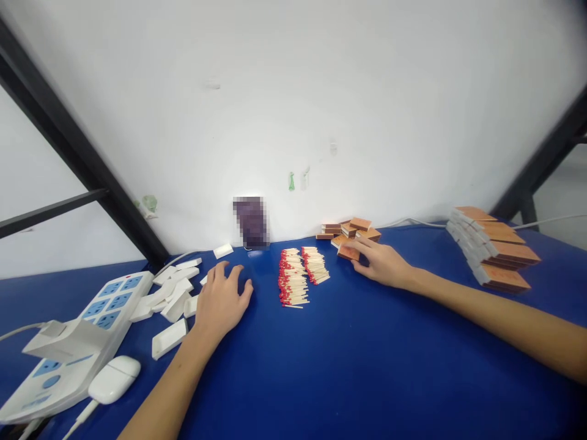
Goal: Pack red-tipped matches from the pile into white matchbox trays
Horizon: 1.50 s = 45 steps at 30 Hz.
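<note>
Two piles of red-tipped matches lie side by side on the blue table. Left of them, my left hand rests palm down with its fingers apart, holding nothing, beside a heap of white matchbox trays. My right hand is right of the matches, its fingers on a brown matchbox at the front of a small pile of matchboxes. The thumb is near the lower edge of that box.
A power strip with a plugged-in charger and a white earbud case is at the left. Wrapped matchbox stacks stand at the right. A pixelated dark object leans against the white wall.
</note>
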Motion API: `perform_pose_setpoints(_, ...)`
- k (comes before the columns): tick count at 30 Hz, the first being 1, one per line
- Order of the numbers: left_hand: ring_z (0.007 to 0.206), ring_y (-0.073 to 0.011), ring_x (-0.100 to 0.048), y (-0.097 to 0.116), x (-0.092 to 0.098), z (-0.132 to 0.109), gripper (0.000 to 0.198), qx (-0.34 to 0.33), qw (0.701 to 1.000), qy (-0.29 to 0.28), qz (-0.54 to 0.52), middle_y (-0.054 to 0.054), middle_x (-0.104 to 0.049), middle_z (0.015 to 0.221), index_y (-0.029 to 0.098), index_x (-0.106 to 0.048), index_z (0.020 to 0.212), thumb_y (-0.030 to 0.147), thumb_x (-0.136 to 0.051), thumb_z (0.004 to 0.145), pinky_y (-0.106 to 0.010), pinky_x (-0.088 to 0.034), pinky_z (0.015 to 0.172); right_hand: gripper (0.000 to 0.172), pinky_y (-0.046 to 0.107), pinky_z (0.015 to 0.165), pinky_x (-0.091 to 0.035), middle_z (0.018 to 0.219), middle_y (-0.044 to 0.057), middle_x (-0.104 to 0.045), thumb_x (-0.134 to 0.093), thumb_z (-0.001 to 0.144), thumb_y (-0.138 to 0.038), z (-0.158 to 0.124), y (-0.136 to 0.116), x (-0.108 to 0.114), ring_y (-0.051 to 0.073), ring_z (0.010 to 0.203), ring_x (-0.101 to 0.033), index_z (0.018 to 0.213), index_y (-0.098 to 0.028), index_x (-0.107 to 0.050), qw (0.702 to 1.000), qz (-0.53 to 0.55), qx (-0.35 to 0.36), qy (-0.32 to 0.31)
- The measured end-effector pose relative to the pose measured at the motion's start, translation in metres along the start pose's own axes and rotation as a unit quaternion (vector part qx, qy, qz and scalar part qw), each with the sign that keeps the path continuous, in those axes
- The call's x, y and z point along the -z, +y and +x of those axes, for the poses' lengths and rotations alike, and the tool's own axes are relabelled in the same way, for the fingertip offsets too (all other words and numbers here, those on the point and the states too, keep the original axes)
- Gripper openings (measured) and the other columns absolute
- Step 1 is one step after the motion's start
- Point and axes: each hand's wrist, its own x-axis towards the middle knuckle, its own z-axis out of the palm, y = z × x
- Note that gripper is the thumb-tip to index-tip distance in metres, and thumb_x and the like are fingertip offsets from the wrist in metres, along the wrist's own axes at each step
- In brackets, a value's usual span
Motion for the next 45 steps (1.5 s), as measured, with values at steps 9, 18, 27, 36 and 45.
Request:
perform_pose_setpoints(9, 0.098, -0.0308, -0.057, 0.0, 0.006, 0.0, 0.031, 0.03, 0.999, -0.013, 0.034, -0.011, -0.059, 0.099, 0.018, -0.065, 0.104, 0.038, -0.043, 0.094, -0.04, -0.048, 0.081, 0.042, 0.03, 0.063, -0.05, 0.126, 0.009, -0.058, -0.048, 0.081, -0.014, -0.03, -0.018, 0.017, 0.015, 0.069, -0.062, 0.121, -0.022, -0.054, 0.998, 0.039, 0.053, -0.011)
perform_pose_setpoints(18, 0.081, -0.0266, -0.06, 0.009, 0.008, 0.003, 0.022, 0.088, 0.993, -0.041, -0.063, -0.005, -0.059, 0.084, 0.022, -0.052, 0.082, 0.038, -0.039, 0.091, -0.031, -0.032, 0.06, 0.036, 0.027, 0.061, -0.047, 0.123, 0.011, -0.058, -0.048, 0.088, -0.015, -0.011, -0.071, 0.005, 0.015, 0.075, -0.061, 0.122, -0.022, -0.058, 0.986, 0.064, 0.15, 0.016)
perform_pose_setpoints(27, 0.063, -0.0163, -0.044, 0.045, 0.02, -0.012, 0.023, 0.122, 0.889, -0.05, -0.438, 0.002, -0.045, 0.064, 0.02, -0.051, 0.072, 0.036, -0.04, 0.084, -0.027, -0.031, 0.06, 0.031, 0.038, 0.083, -0.045, 0.109, 0.01, -0.064, -0.055, 0.084, -0.012, 0.009, -0.072, -0.013, 0.024, 0.095, -0.055, 0.114, -0.018, -0.061, 0.972, 0.082, 0.186, 0.118)
perform_pose_setpoints(36, 0.064, -0.0151, -0.035, 0.092, 0.053, -0.051, 0.027, 0.153, 0.759, -0.135, -0.619, 0.002, -0.035, 0.063, 0.019, -0.052, 0.071, 0.043, -0.047, 0.081, -0.026, -0.028, 0.058, 0.014, 0.036, 0.075, -0.042, 0.094, 0.009, -0.067, -0.055, 0.089, -0.016, 0.005, -0.068, -0.009, 0.022, 0.086, -0.054, 0.096, -0.017, -0.067, 0.967, 0.028, 0.223, 0.118)
perform_pose_setpoints(45, 0.061, -0.0166, -0.038, 0.195, 0.037, -0.085, 0.025, 0.04, 0.695, -0.167, -0.698, -0.003, -0.042, 0.065, 0.021, -0.047, 0.068, 0.042, -0.046, 0.08, -0.03, -0.033, 0.055, 0.02, 0.039, 0.081, -0.043, 0.101, 0.011, -0.069, -0.052, 0.095, -0.023, 0.009, -0.064, -0.013, 0.025, 0.094, -0.053, 0.097, -0.017, -0.072, 0.973, 0.033, 0.217, 0.071)
